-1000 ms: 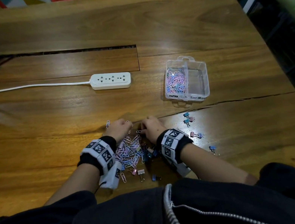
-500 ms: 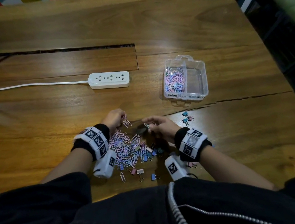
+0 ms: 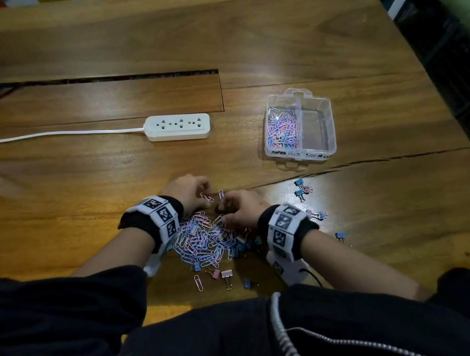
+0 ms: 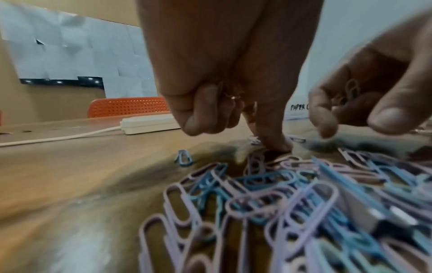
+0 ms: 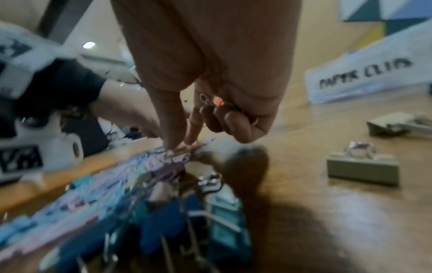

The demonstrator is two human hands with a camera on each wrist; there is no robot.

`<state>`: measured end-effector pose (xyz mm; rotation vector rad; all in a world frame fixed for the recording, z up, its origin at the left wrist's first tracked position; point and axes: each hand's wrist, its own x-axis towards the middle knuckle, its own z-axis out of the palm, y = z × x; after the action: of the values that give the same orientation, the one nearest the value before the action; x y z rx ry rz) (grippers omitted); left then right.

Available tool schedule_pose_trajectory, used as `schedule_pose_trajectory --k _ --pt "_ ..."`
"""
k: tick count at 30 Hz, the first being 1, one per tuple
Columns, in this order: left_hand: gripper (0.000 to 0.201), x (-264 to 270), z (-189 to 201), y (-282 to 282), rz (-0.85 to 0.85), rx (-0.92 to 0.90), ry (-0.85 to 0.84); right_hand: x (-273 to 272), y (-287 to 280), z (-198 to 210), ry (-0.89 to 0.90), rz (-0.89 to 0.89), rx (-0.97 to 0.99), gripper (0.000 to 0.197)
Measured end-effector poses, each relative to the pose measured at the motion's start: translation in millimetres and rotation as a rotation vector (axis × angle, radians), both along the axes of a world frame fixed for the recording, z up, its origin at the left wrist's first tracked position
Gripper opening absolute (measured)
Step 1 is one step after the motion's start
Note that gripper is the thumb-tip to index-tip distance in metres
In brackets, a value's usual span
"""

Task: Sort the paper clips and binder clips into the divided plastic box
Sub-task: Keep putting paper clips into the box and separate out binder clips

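A heap of pastel paper clips (image 3: pixel 204 241) mixed with small binder clips lies on the wooden table (image 3: pixel 71 181) right in front of me. My left hand (image 3: pixel 192 190) works at the heap's far edge. Its fingers curl round a few paper clips while one fingertip presses on the heap (image 4: pixel 273 147). My right hand (image 3: pixel 240 208) is just to its right. Thumb and forefinger pinch paper clips off the heap (image 5: pixel 180 147), and the other fingers are curled over more clips. The clear divided box (image 3: pixel 325 118) stands farther off to the right, with paper clips in its left compartment (image 3: pixel 282 130).
Loose binder clips lie to the right of the heap (image 3: pixel 301 189) and nearer me (image 3: pixel 227 276). A white power strip (image 3: pixel 177 126) with its cord sits behind the heap to the left. The table's right edge is close to the box.
My right hand, which had swung out to the right with its palm turned up, has come back over the heap beside the left hand. The left hand has stayed at the far edge.
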<state>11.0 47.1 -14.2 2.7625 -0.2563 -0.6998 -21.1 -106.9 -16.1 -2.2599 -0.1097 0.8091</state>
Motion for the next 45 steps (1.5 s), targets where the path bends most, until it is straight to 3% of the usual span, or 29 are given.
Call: schedule_pose_trajectory --k 2,6,11,13,15,19,22,24,27,29,31,33,37,39,45 --pt "0.018 0 1 -1 -0.055 0.039 -0.022 -1 4 -1 -0.104 0.105 -0.094 0.027" --pt "0.019 -2 -1 0 -0.102 0.103 0.035 -1 12 -7 -0.196 0.25 -0.212 0.038" --pt "0.019 -11 -6 -4 -0.083 0.078 0.028 -5 14 -7 -0.156 0.314 -0.32 0.023" --pt "0.026 -14 -10 -2 0.065 -0.081 0.072 -7 12 -9 -0.136 0.299 -0.298 0.013" --pt "0.031 -13 -10 2 0.326 -0.304 0.103 -9 9 -10 -0.141 0.298 -0.27 0.009" --pt "0.024 -12 -1 16 0.928 -1.079 0.3 -13 -3 -5 -0.083 0.18 -0.143 0.009" --pt "0.022 -11 7 24 1.018 -1.231 0.304 -13 -19 -1 0.131 -0.081 0.174 0.012" --pt "0.023 -10 10 28 0.989 -1.205 0.299 -10 -28 0 0.28 -0.252 0.386 0.024" --pt "0.022 -8 11 35 0.892 -1.131 0.347 -1 -33 4 0.407 -0.442 0.554 0.033" --pt "0.026 -6 9 36 0.808 -0.88 0.344 5 -33 5 0.506 -0.55 0.688 0.032" --pt "0.029 -6 5 37 0.725 -0.537 0.223 9 -33 5 0.565 -0.607 0.793 0.031" --pt "0.032 -6 1 37 0.725 -0.354 0.102 12 -31 6 0.562 -0.624 0.807 0.031" --pt "0.038 -8 -2 35 0.649 -0.119 0.064 20 -18 6 0.467 -0.62 0.667 0.03" --pt "0.035 -8 -4 31 0.639 -0.087 0.077 24 -9 7 0.386 -0.576 0.539 0.032" --pt "0.032 -11 -5 24 0.608 -0.174 0.137 32 17 -2 -0.082 -0.126 -0.162 0.029"
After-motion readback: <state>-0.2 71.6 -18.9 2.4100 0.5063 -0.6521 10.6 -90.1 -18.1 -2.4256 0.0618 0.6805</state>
